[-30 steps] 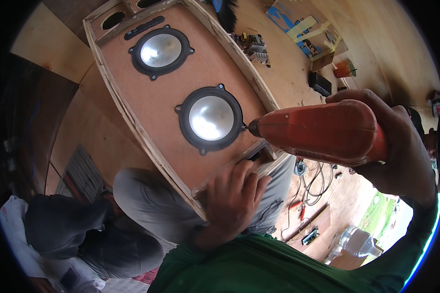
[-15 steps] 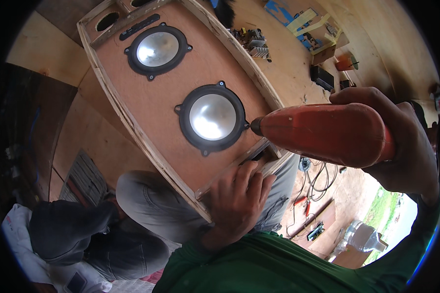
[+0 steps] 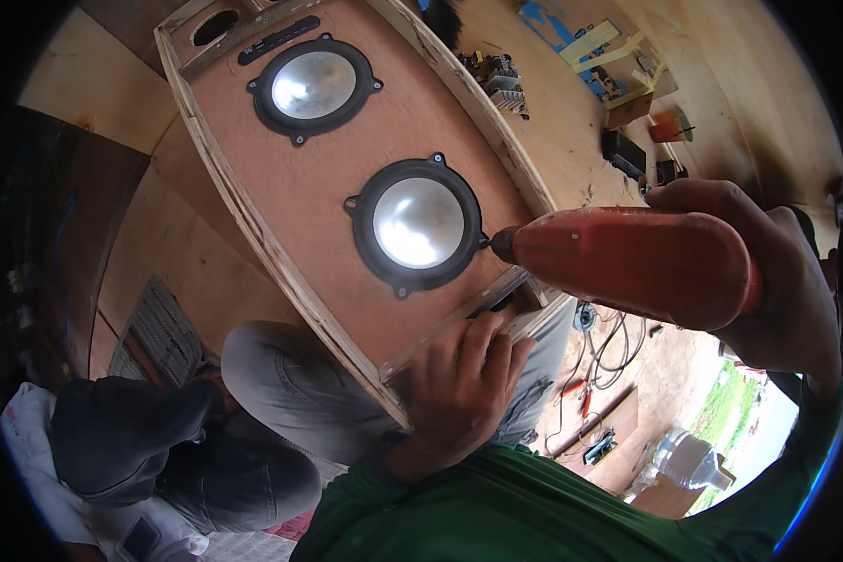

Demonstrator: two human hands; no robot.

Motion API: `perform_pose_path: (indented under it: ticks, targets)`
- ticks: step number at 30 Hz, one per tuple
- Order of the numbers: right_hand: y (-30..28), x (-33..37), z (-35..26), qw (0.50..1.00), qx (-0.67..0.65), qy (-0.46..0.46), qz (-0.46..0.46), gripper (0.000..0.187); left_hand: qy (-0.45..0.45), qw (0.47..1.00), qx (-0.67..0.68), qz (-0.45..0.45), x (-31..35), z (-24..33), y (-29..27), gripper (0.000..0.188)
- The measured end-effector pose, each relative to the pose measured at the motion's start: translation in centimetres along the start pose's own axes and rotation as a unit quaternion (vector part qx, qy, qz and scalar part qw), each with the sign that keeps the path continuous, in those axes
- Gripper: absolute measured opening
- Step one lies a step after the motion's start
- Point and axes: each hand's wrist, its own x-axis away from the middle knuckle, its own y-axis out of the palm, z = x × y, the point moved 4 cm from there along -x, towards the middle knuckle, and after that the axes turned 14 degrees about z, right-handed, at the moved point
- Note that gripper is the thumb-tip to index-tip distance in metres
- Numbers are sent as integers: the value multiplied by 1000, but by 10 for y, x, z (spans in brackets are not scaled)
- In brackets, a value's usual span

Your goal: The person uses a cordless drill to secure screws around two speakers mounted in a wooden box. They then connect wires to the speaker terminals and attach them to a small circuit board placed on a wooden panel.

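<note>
A wooden speaker cabinet (image 3: 295, 192) lies across my lap, its panel facing up. Two round speakers are set in it: a nearer speaker (image 3: 419, 226) and a farther speaker (image 3: 315, 86), each with a silvery cone and a black rim with screw tabs. My right hand (image 3: 789, 281) is wrapped round the handle of a red power drill (image 3: 632, 262), held level. The drill's tip meets the right tab of the nearer speaker; the bit and screw there are too small to make out. With its fingers curled over the cabinet's near end, my left hand (image 3: 468, 389) holds the frame.
Another person's dark-clothed legs (image 3: 225, 478) are at the lower left. Beyond the cabinet lie a circuit board (image 3: 496, 80), a black box (image 3: 623, 153) and an orange cup (image 3: 670, 126). Cables (image 3: 618, 351) and a clear plastic bottle (image 3: 688, 459) are on the floor at right.
The cabinet and drill appear slightly farther right in the picture, and the surroundings shift a little too. The drill's tip stays at the same speaker tab, and both hands keep their grips.
</note>
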Motion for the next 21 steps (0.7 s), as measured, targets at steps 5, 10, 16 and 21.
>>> perform_pose_path:
  ticks: [5, 10, 16, 21]
  targets:
    - [0, 2, 3, 1000, 3, -13, 7, 57, -6, 1000, 6, -5, 0, 0, -1, 27]
    - [2, 2, 14, 1000, -22, -9, 17, 66, -6, 1000, 9, -5, -1, 1, -1, 27]
    - [-5, -1, 16, 995, 81, -60, -16, 79, -5, 1000, 3, 3, 0, 1, 0, 27]
    - [-9, -6, 20, 991, 116, -63, 5, 83, -12, 1000, 5, 14, 1, 3, 0, 27]
